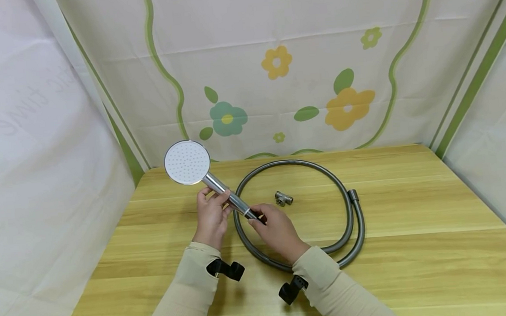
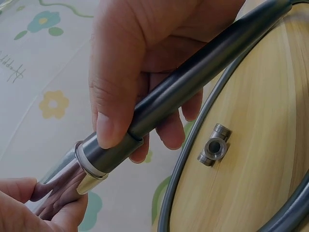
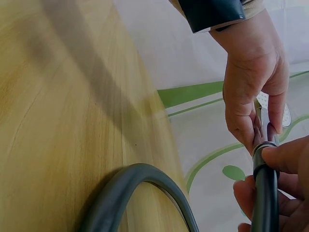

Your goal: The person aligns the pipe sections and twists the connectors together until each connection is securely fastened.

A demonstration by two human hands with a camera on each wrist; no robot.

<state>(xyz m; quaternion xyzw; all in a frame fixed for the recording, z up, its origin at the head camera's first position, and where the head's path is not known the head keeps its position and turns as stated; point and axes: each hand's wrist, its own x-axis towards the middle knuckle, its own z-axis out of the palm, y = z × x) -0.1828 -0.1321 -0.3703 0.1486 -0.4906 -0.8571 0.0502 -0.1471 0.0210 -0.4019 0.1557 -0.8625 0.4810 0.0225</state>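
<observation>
My left hand (image 1: 213,215) grips the chrome handle of a hand shower (image 1: 187,162), its round white spray face turned up at the left. My right hand (image 1: 278,229) pinches the dark end connector (image 2: 113,150) of a grey shower hose (image 1: 290,163), right at the handle's lower end. A pale ring (image 2: 88,162) shows between connector and chrome handle. The hose runs back from the right hand and loops over the table. Inside the loop lies a small metal tee fitting (image 1: 284,198), its threaded ends visible.
The hose's other end piece (image 1: 353,195) lies right of the loop on the wooden table (image 1: 417,204). Patterned fabric walls (image 1: 237,70) stand behind the table and on both sides. A dark camera is strapped to each wrist.
</observation>
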